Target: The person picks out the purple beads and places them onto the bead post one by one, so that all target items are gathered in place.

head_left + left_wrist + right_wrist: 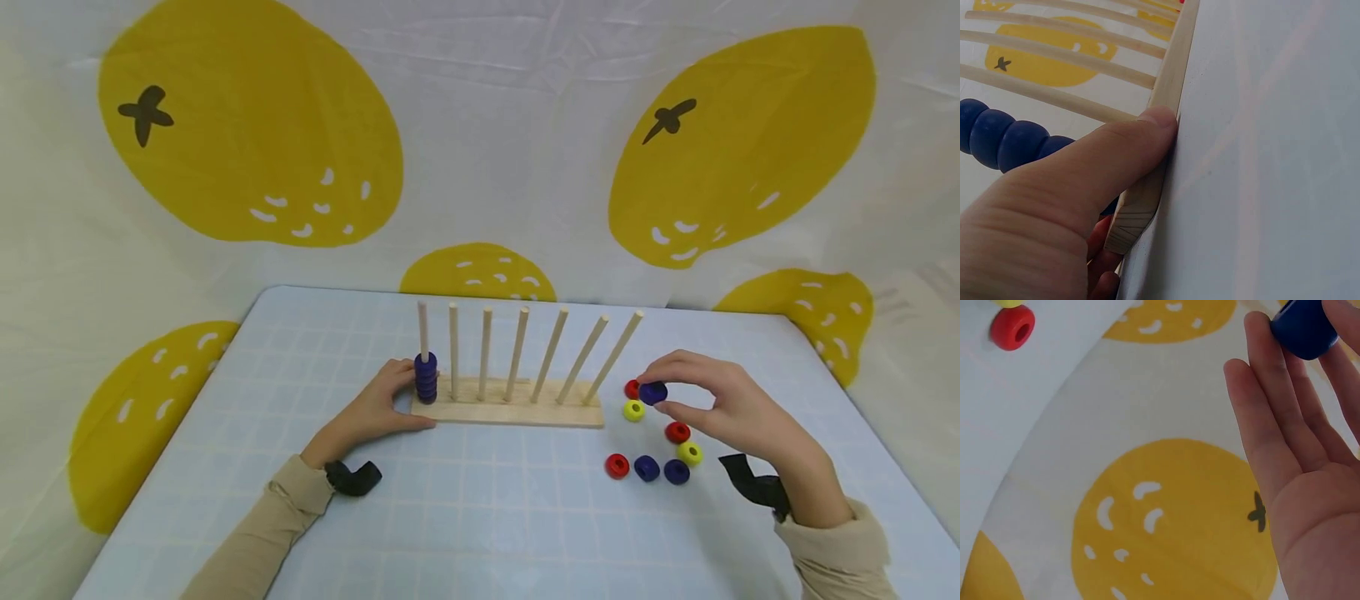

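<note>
A wooden peg rack [517,412] with a row of upright pegs stands on the table. My left hand [381,410] grips the left end of its base, thumb along the front edge and fingers behind, as the left wrist view shows. Several blue beads [426,379] are stacked on the leftmost peg, right by that hand; the other pegs are bare. Over to the right, my right hand [727,408] pinches a single blue bead [1304,330] between thumb and fingers, held up beside the rack's right end.
Loose beads lie on the table near my right hand: red beads [617,466], yellow beads [689,453] and two blue beads [647,468]. The light checked tabletop [495,525] ends at a white curtain [510,125] printed with yellow fruit.
</note>
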Available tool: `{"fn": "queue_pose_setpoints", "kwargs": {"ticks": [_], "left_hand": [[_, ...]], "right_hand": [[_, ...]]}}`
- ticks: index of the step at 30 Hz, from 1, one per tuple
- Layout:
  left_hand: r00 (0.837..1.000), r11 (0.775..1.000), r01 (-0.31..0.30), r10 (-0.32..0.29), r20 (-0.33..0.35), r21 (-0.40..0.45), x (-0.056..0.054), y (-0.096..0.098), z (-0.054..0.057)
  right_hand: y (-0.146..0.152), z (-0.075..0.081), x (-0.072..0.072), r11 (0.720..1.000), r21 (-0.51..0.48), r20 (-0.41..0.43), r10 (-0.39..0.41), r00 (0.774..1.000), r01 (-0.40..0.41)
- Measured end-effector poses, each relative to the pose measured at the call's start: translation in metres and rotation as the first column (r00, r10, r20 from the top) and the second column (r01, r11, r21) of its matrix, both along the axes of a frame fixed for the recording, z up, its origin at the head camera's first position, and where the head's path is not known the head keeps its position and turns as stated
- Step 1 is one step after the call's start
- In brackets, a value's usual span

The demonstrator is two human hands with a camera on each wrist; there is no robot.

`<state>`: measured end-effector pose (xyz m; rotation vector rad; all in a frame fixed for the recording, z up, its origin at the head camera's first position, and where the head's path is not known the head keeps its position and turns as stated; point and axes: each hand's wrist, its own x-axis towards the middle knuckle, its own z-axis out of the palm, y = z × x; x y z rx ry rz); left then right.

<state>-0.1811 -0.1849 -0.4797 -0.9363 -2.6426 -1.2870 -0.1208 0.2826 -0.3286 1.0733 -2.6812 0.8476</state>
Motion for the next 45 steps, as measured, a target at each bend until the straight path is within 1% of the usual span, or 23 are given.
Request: {"fn": "queue_pose_setpoints", "kwargs": {"ticks": [3,5,9,12,16,19,22,25,29,32,34,36,39,41,43,45], "left_hand": [[1.000,1.000,0.002,-0.002,-0.026,0.000,0.000,0.000,0.000],[0.999,1.000,0.004,-0.004,-0.038,-0.003,0.001,0.000,0.001],[0.999,1.000,0.001,-0.001,-0.043,-0.002,0.001,0.000,0.001],[1.000,1.000,0.005,-0.005,-0.031,-0.001,0.001,-0.001,0.002],[1.000,1.000,0.002,-0.002,-0.022,0.004,0.001,-0.002,0.002],[1.000,1.000,0.004,-0.004,-0.026,0.005,0.001,-0.001,0.002],[0.999,1.000,0.006,-0.006,-0.031,0.005,0.001,0.000,0.002],[1.000,1.000,0.000,0.000,-0.011,0.000,0.001,0.000,0.002],[1.000,1.000,-0.008,0.008,0.019,-0.007,0.002,0.000,0.003],[1.000,1.000,-0.005,0.005,0.012,-0.004,0.002,0.000,0.003],[1.000,1.000,-0.004,0.004,0.014,-0.001,0.002,0.000,0.003],[1.000,1.000,-0.004,0.004,0.013,0.000,0.002,0.000,0.003],[1.000,1.000,-0.010,0.010,0.018,-0.001,0.002,-0.001,0.002],[1.000,1.000,-0.007,0.007,0.014,-0.004,0.002,-0.001,0.003],[1.000,1.000,-0.008,0.008,0.007,-0.006,0.002,-0.001,0.003],[1.000,1.000,-0.005,0.005,0.001,-0.005,0.002,-0.001,0.003]], "right_hand": [[-0.003,0.004,0.001,1.000,-0.016,-0.005,0.013,1.000,-0.013],[-0.007,0.007,0.002,0.998,-0.050,-0.002,0.027,1.000,-0.028],[-0.015,0.012,0.004,0.985,-0.157,0.013,0.075,0.997,-0.072],[-0.022,0.016,0.006,0.966,-0.238,0.021,0.109,0.994,-0.101],[-0.033,0.025,0.009,0.956,-0.284,0.035,0.089,0.995,-0.075],[-0.042,0.032,0.012,0.951,-0.306,0.044,0.053,0.998,-0.037],[-0.051,0.039,0.014,0.940,-0.340,0.034,0.029,0.999,-0.016],[-0.060,0.045,0.014,0.923,-0.385,0.037,0.007,0.999,0.008],[-0.072,0.051,0.013,0.893,-0.450,0.031,0.004,1.000,0.010],[-0.081,0.055,0.011,0.857,-0.516,0.033,0.024,0.999,-0.004],[-0.087,0.059,0.010,0.840,-0.542,0.036,0.022,0.999,0.001],[-0.094,0.062,0.009,0.832,-0.554,0.027,0.012,1.000,0.005],[-0.104,0.068,0.007,0.825,-0.565,0.035,0.003,0.999,0.018],[-0.111,0.070,0.006,0.813,-0.583,0.044,0.016,0.999,0.013],[-0.117,0.073,0.004,0.793,-0.610,0.069,0.038,0.997,0.012],[-0.123,0.075,0.003,0.782,-0.623,0.083,0.051,0.995,0.012]]}}
